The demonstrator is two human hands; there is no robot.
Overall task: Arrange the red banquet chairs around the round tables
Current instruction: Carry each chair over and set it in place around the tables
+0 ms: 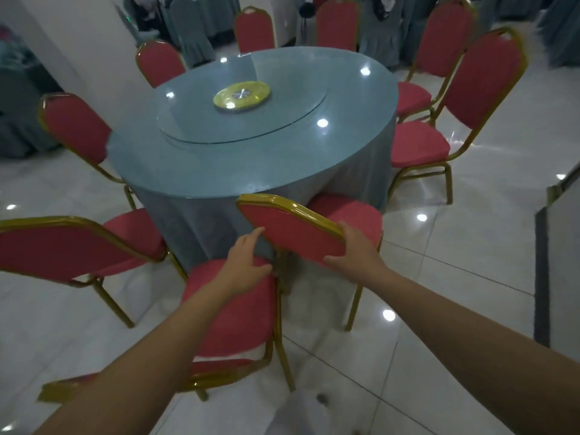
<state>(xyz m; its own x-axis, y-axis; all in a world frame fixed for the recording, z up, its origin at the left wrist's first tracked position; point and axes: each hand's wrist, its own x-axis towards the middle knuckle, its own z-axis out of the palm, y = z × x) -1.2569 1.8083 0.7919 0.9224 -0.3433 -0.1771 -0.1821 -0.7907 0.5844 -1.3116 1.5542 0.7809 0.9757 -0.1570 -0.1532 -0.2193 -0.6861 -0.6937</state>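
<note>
1. Head view. Likely risk: the chair [298,233] clips the second chair [235,309] standing just beside it; a sideways swing would probably knock their legs together.
2. Likely risk: the hold is one-sided. Only the right hand [354,246] grips, so the chair may twist, or its legs may snag the bench [251,158] cloth.
3. Chair stands at the bench's near edge, seat toward the cloth. Right hand curls round the backrest's right rim. Left hand [248,255], fingers loose and unclenched, touches the left rim.
</note>
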